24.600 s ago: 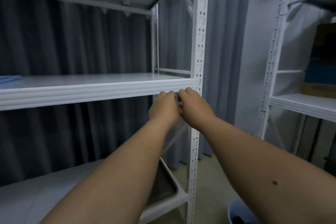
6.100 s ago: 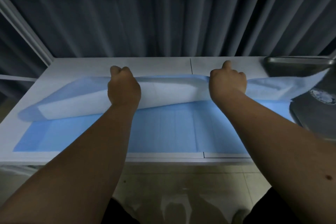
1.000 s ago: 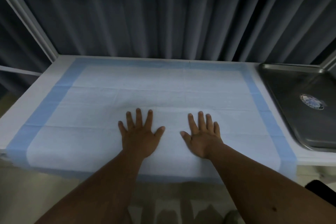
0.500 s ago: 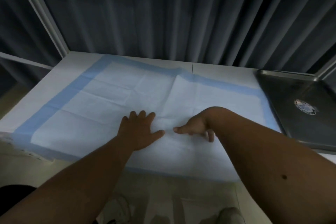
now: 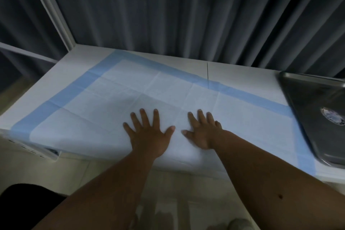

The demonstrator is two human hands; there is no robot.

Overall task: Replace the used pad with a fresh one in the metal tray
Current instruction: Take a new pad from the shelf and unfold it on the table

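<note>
Pad [image 5: 130,102]: spread flat on the white shelf [image 5: 242,74], skewed, near edge overhanging the front lip.
Hands: left hand [image 5: 149,136] and right hand [image 5: 202,134] lie palm-down mid-pad, fingers straight and splayed.
Tray: metal tray [image 5: 317,117] just beside the pad's right border (round label inside).
Room: bare shelf strip behind the pad, before the pleated dark curtain [image 5: 186,15].
Texture: white, creased, blue-bordered sheet.
</note>
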